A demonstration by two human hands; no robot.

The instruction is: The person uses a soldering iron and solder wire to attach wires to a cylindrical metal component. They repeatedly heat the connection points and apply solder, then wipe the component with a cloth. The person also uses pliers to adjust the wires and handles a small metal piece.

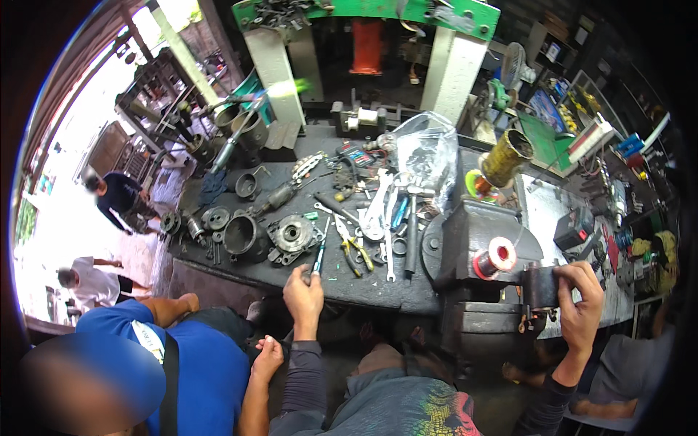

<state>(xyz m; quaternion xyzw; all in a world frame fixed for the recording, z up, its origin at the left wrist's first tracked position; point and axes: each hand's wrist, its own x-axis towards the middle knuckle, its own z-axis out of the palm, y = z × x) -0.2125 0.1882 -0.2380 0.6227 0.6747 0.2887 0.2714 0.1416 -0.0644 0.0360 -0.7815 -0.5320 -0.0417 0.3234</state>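
My left hand (304,296), at the front edge of the dark workbench (349,289), is closed around a slim screwdriver (319,256) with a teal handle, its thin shaft pointing up and away. To the right, my right hand (580,299) grips the side of a short black metal cylinder (541,287) beside the large bench vise (476,232). Small wire or terminal ends hang under the cylinder. On the vise sits a red-rimmed spool (496,258). A round metal housing (294,232) lies just beyond my left hand.
Pliers (352,251), a hammer (412,232) and several wrenches lie mid-bench near a clear plastic bag (429,149). A dark cup-shaped housing (243,234) stands left. A person in a blue shirt (207,370) sits close at my left. A green press frame (363,10) rises behind.
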